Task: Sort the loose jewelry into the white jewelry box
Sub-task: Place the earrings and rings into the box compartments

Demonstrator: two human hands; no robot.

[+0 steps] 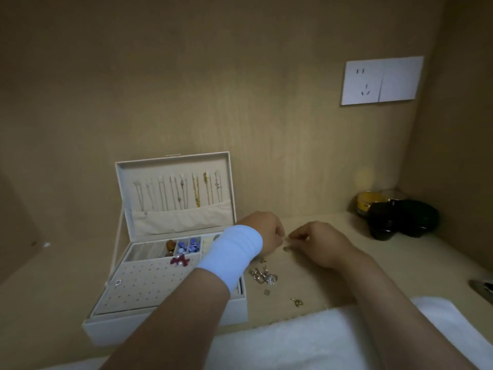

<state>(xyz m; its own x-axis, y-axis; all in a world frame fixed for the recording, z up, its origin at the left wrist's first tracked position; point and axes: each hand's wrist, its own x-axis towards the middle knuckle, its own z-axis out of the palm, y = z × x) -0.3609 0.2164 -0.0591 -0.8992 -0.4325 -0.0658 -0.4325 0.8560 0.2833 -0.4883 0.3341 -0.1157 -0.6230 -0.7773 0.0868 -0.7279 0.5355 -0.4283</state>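
The white jewelry box (pixel 170 320) stands open at the left, several necklaces hanging in its raised lid (pixel 176 190). Its tray holds blue beads, an amber piece and a dark red bow (pixel 180 260). Loose gold and silver jewelry (pixel 264 276) lies on the shelf to the right of the box, with a small charm (pixel 297 302) nearer me. My left hand (pixel 266 232), a white band on its wrist, and my right hand (pixel 320 243) meet above the pile, fingers curled. Between their fingertips they pinch a tiny piece (pixel 287 239), too small to identify.
A yellow-lidded jar (pixel 366 202) and a black object (pixel 400 218) sit in the back right corner. A wall socket (pixel 381 80) is mounted above. White cloth (pixel 293 340) covers the front edge. A metallic item (pixel 482 288) shows at the right edge.
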